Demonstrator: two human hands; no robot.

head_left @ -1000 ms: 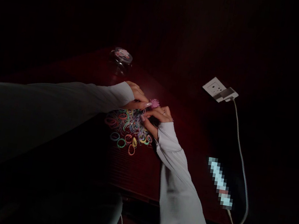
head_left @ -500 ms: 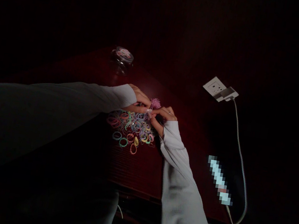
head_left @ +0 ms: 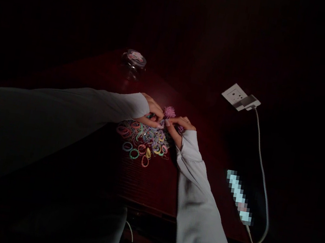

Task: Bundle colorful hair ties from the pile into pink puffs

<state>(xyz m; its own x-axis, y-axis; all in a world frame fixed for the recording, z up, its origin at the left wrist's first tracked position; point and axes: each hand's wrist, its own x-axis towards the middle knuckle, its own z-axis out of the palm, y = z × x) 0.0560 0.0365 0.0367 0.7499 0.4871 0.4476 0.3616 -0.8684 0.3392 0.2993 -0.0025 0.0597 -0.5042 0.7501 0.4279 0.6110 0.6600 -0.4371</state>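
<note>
Many small coloured hair ties (head_left: 144, 135) lie in a loose heap on the dark red table (head_left: 149, 185), with several single rings along the heap's near side. My left hand (head_left: 153, 114) reaches over the heap from the left, thumb and fingers closed together at its upper edge. Facing it, my right hand (head_left: 182, 129) has its thumb and forefinger pinched close to the left fingertips. Whatever is between the fingertips is too small and dim to name. Just beyond the fingers sits a pink bunch of thin bands (head_left: 169, 112), near both hands.
A clear jar (head_left: 133, 65) with a flower-patterned lid stands farther back on the table. On the right, a charger is plugged into a wall socket (head_left: 234, 96), and its white cable (head_left: 262, 166) hangs down. A bright pixelated object (head_left: 239, 197) lies by the table's right side.
Both hands have shifted slightly right. My right hand's fingers have moved from the heap up to my left fingertips, and its thumb has straightened. The heap looks much the same.
</note>
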